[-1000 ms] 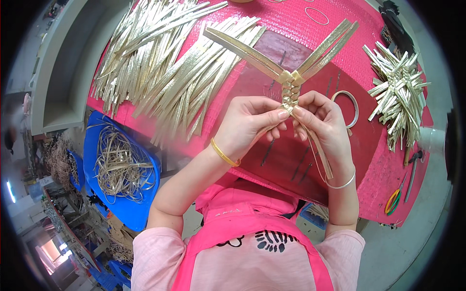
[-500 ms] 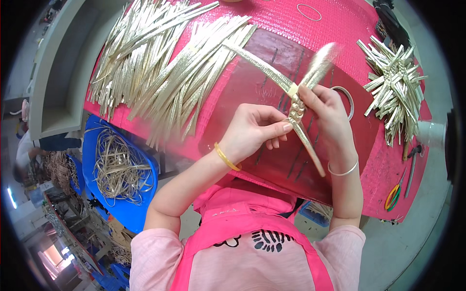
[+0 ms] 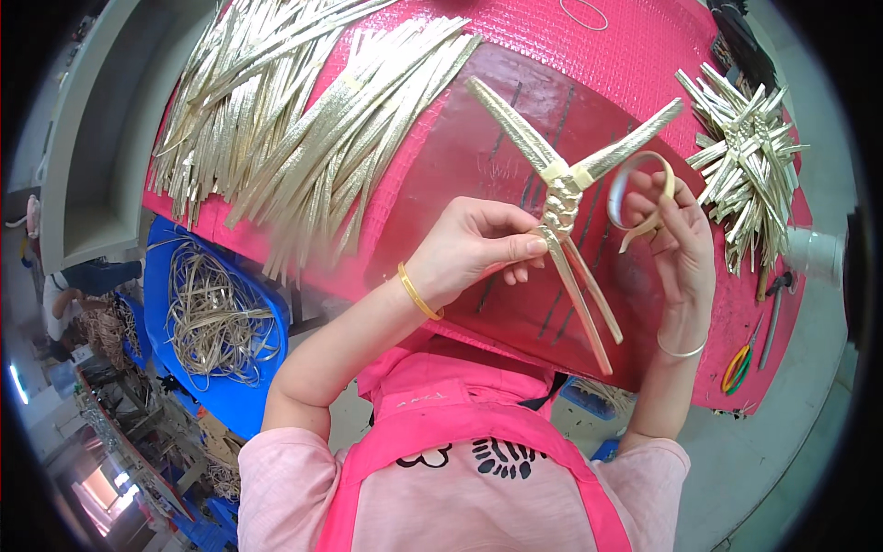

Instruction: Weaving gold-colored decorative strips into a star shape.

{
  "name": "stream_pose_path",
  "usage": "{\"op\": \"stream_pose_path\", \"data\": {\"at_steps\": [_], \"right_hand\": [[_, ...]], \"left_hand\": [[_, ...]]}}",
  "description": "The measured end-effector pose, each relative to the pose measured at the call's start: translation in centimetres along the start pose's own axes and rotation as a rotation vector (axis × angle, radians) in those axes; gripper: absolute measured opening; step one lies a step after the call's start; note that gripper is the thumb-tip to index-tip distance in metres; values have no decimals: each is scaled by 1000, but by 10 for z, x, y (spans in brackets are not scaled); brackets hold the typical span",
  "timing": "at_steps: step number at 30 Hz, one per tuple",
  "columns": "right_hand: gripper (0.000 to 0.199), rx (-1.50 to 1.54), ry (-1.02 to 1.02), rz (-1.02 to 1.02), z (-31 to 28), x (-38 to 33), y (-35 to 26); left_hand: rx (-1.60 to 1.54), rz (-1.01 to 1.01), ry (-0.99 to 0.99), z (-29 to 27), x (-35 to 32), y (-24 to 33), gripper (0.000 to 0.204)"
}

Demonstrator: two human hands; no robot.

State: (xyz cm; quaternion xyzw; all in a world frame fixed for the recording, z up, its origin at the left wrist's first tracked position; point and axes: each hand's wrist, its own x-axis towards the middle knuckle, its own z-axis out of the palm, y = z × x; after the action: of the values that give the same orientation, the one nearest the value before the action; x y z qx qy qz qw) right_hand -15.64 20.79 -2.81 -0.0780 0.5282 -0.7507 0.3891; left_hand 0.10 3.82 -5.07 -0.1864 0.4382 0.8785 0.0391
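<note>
My left hand [image 3: 478, 247] pinches a braided gold strap piece [image 3: 560, 210] between thumb and fingers, just under its knotted middle. Two flat gold arms spread from its top in a V, each with a band of cream tape at its base. A pair of narrower tails hangs below, toward me. To the right, my right hand [image 3: 682, 241] has its fingers through and around a roll of cream tape [image 3: 614, 191], whose loose end curls down. The roll is apart from the braided piece. Both are held over a dark red mat [image 3: 432, 198].
Bundles of gold strips [image 3: 354, 152] lie on the pink-covered table at left. Braided gold pieces [image 3: 747, 156] are heaped at right, above scissors [image 3: 739, 368] and a hammer-like tool [image 3: 775, 317]. A blue bin [image 3: 241, 405] of tangled strips stands below the table's left edge.
My right hand has let go of the braided piece, moved right and picked up the tape roll from the mat. The upper right arm of the piece now has cream tape showing.
</note>
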Motion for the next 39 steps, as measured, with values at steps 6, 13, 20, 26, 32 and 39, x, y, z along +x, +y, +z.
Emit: {"op": "stream_pose_path", "data": {"at_steps": [6, 13, 20, 26, 32, 39], "right_hand": [[21, 297, -29, -44, 28, -14, 27], [14, 84, 49, -349, 61, -25, 37], [12, -713, -263, -161, 53, -17, 31], [8, -322, -171, -26, 71, -46, 7], [11, -233, 85, -71, 78, -21, 54], [13, -62, 6, -128, 94, -17, 50]], "left_hand": [[-72, 72, -110, 10, 2, -3, 13], [3, 6, -115, 11, -11, 7, 13], [138, 55, 13, 10, -24, 20, 14], [251, 163, 326, 13, -14, 15, 15], [73, 271, 267, 23, -11, 3, 20], [53, 308, 264, 24, -15, 1, 21]]}}
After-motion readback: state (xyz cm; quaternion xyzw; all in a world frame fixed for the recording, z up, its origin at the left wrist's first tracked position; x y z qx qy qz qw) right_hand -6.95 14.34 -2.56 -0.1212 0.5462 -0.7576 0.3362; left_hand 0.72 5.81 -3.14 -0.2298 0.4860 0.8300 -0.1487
